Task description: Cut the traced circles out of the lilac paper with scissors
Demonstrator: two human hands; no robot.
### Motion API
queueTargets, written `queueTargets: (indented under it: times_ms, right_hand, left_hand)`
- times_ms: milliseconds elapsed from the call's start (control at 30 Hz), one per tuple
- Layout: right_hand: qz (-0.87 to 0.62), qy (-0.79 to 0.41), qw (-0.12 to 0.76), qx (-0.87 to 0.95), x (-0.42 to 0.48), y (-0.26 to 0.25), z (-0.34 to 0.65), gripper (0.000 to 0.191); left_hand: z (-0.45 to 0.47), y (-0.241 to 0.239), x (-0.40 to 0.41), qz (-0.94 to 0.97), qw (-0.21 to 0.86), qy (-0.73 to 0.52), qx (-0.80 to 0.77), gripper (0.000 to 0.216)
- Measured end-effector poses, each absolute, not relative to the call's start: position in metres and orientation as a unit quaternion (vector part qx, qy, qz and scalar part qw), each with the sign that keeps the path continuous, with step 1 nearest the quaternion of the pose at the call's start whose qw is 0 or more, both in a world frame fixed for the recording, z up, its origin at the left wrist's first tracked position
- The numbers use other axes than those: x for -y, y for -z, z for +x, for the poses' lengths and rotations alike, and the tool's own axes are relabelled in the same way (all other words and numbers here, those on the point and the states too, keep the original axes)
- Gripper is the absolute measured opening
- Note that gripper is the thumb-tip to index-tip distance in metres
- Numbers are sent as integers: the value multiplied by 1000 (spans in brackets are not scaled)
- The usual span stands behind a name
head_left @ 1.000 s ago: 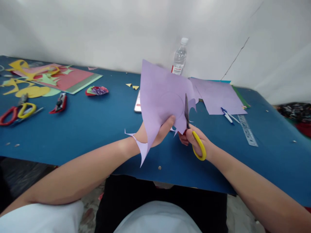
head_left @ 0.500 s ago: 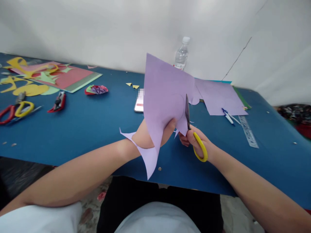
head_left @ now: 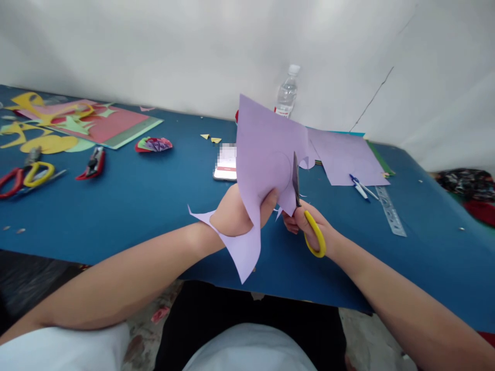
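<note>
A curling sheet of purple paper (head_left: 266, 149) is gripped by my left hand (head_left: 234, 214), whose thumb presses on its front while the other fingers are hidden behind it. A cut-away flap of the sheet hangs over my left wrist. A faint curved line is drawn on the paper near its right edge. My right hand (head_left: 309, 219) is closed around yellow-handled scissors (head_left: 316, 234), their dark blade pointing up along the paper's right edge. Narrow purple offcuts show beside my right fingers.
Behind the sheet are a phone (head_left: 225, 162) and a water bottle (head_left: 286, 95). To the right lie more purple paper (head_left: 348, 157), pens (head_left: 360, 186) and a clear ruler (head_left: 390, 211). At left are coloured paper scraps (head_left: 50, 144), pliers (head_left: 33, 167), a red-handled cutter (head_left: 93, 164) and folded paper pieces (head_left: 153, 144).
The purple sheet has swung slightly right and down at its top, uncovering more of the phone. The scissors stay at its right edge, and the view has shifted slightly.
</note>
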State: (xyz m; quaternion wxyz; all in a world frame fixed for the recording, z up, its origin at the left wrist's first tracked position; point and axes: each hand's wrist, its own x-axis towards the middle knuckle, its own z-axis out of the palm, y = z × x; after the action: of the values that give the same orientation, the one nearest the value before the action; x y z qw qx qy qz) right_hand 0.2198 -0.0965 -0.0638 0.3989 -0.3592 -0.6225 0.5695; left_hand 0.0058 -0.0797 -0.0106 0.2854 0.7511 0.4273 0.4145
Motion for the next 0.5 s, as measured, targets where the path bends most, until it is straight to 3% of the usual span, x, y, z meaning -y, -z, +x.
queueTargets:
  times_ms: [100, 500]
  right_hand:
    - [-351, -582, 407, 611, 98, 61, 215, 54]
    - [-341, -582, 400, 621, 97, 67, 220, 47]
  left_hand:
    - [5, 11, 78, 773, 249, -401, -424, 33]
    - [2, 6, 75, 778, 266, -428, -376, 25]
